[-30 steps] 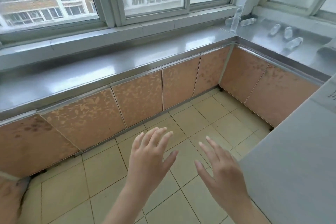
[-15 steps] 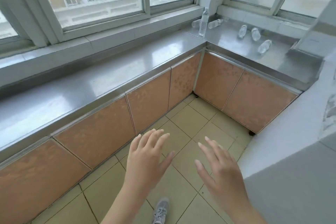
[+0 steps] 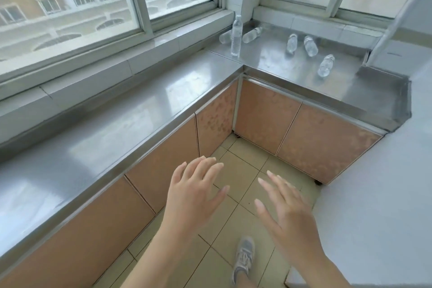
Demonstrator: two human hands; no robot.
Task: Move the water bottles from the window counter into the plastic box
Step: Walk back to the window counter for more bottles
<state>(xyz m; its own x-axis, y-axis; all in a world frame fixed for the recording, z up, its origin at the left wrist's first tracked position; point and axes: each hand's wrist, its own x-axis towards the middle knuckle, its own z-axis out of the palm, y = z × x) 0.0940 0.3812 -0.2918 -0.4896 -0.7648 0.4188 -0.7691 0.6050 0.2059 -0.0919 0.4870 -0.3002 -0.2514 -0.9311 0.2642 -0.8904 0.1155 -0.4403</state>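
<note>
In the head view the left hand and the right hand hang over the beige tiled floor with fingers spread and empty, well apart from the 6 clear plastic water bottles: 1 upright bottle and 5 lying bottles at the far corner of the steel table. The lying bottles are round and may roll off when touched carelessly, I think. No plastic box is visible, and the white surface on the right narrows the way.

No readable text; upright bottle label illegible.
</note>
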